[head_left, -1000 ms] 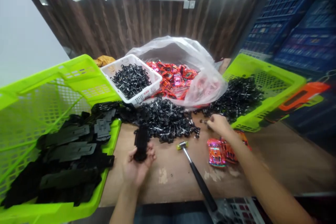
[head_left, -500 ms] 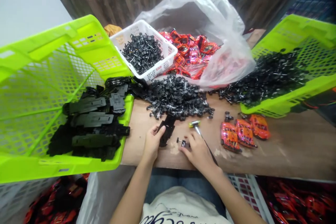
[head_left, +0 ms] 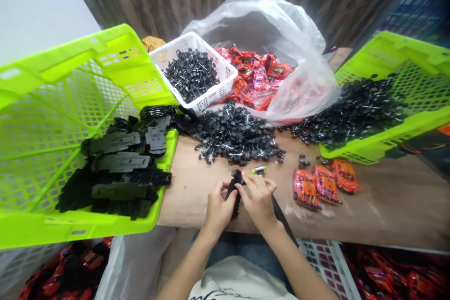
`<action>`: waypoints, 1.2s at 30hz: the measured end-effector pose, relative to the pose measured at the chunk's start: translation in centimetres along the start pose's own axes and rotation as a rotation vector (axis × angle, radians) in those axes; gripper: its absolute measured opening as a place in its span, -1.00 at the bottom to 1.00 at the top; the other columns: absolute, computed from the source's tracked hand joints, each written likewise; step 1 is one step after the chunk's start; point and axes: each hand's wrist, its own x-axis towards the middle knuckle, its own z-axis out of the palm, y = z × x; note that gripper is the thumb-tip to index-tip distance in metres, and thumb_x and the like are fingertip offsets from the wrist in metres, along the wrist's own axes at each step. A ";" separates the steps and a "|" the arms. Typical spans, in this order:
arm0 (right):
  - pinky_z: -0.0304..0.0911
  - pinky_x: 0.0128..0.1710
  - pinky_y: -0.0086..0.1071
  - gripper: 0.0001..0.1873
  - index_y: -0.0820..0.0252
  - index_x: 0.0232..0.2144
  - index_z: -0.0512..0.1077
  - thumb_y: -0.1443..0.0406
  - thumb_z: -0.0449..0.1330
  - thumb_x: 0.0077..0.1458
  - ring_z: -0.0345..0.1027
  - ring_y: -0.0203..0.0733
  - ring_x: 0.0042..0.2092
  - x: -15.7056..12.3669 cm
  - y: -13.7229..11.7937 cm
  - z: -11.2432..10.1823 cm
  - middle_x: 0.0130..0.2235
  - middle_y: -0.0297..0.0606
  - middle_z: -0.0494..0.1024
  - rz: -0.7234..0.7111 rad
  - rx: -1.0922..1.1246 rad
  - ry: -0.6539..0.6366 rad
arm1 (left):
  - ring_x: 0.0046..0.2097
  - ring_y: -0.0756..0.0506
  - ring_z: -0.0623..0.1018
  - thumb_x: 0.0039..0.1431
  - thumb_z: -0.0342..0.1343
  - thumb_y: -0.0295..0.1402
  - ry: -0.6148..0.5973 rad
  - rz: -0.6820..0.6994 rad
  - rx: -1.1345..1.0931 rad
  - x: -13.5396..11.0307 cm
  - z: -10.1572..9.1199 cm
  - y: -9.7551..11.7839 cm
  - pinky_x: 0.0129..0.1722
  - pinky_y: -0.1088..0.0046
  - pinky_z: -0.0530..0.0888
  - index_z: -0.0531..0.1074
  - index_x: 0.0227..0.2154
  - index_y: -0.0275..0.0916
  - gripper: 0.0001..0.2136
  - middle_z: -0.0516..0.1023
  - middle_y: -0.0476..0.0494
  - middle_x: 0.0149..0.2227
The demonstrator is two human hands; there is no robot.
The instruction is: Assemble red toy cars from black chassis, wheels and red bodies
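Observation:
Both hands meet over the near edge of the wooden table. My left hand grips a black toy car chassis, which stands nearly on end between my hands. My right hand is closed on the chassis's upper part, its fingertips pinched at the top end; whether it also holds a wheel axle is hidden. A small hammer lies just behind my right hand, its dark handle running under that wrist. A heap of black wheel axles lies a short way beyond.
A tilted green crate of black chassis plates stands at left. A white basket of wheels, a plastic bag of red car bodies and a second green crate line the back. Three red toy cars sit at right.
My right hand has come off the table beside the hammer and joined my left on the chassis. The chassis has been raised from lying flat to nearly upright.

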 end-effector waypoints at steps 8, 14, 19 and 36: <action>0.17 0.01 -0.10 -0.63 0.12 -0.03 0.39 0.38 0.12 0.07 0.30 -0.04 0.02 1.1 1.2 0.4 -0.04 -0.12 0.45 0.232 0.365 -0.015 | -0.36 -0.06 0.55 -0.07 0.25 -0.37 -0.030 -0.032 -0.063 0.7 -0.1 1.2 -0.37 0.52 0.45 0.46 -0.40 -0.27 -0.86 0.54 -0.10 -0.39; 0.29 -0.06 -0.26 -0.61 0.12 -0.12 0.39 0.36 0.19 -0.08 0.37 -0.13 -0.06 2.4 2.1 -1.2 -0.09 -0.26 0.50 0.340 0.647 -0.278 | -0.39 -0.04 0.52 -0.18 0.34 -0.34 -0.160 -0.140 -0.228 0.8 -0.6 1.5 -0.37 0.52 0.45 0.41 -0.46 -0.29 -0.76 0.53 -0.07 -0.43; 0.29 -0.11 -0.27 -0.63 0.17 -0.01 0.30 0.24 0.09 0.10 0.40 -0.19 -0.15 6.4 7.2 -5.5 -0.08 -0.17 0.49 0.311 0.463 -0.314 | -0.36 -0.08 0.56 -0.26 0.37 -0.36 -0.037 -0.248 -0.396 1.6 -0.7 1.1 -0.32 0.41 0.49 0.37 -0.24 -0.26 -0.55 0.59 -0.12 -0.32; 0.20 -0.01 -0.30 -0.78 0.28 -0.22 0.46 0.38 0.11 0.06 0.38 -0.15 -0.08 12.7 14.1 -2.7 -0.10 -0.07 0.51 0.471 -0.039 -0.225 | -0.40 -0.05 0.57 -0.29 0.30 -0.48 0.121 -0.361 -0.500 2.5 -0.5 0.9 -0.50 0.50 0.48 0.34 -0.20 -0.23 -0.52 0.57 -0.03 -0.34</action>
